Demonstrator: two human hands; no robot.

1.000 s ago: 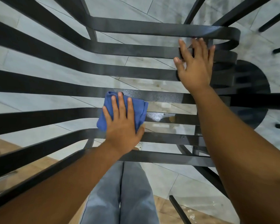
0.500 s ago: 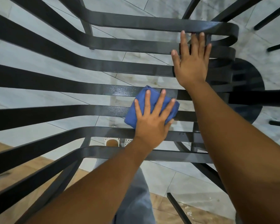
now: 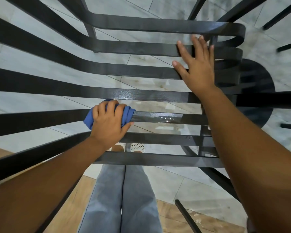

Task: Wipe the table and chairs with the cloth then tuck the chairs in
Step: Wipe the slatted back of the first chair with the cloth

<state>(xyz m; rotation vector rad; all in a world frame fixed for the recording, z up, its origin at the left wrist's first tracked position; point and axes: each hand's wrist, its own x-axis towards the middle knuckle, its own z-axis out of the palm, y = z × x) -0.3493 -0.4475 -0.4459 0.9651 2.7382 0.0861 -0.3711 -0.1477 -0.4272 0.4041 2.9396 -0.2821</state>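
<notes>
Seen from above, a black slatted metal chair (image 3: 141, 24) fills the frame, with grey floor tiles (image 3: 284, 68) visible between its slats. The left hand (image 3: 110, 121) has its fingers curled around a bunched blue cloth (image 3: 89, 121), pressing it onto one slat near the chair's middle; that slat shines wet to the right of the cloth. The right hand (image 3: 197, 64) lies flat, fingers straight and spread, across slats near the chair's far right edge, holding nothing. Below the near edge are grey jeans (image 3: 123, 199) and dotted white shoes (image 3: 136, 147).
</notes>
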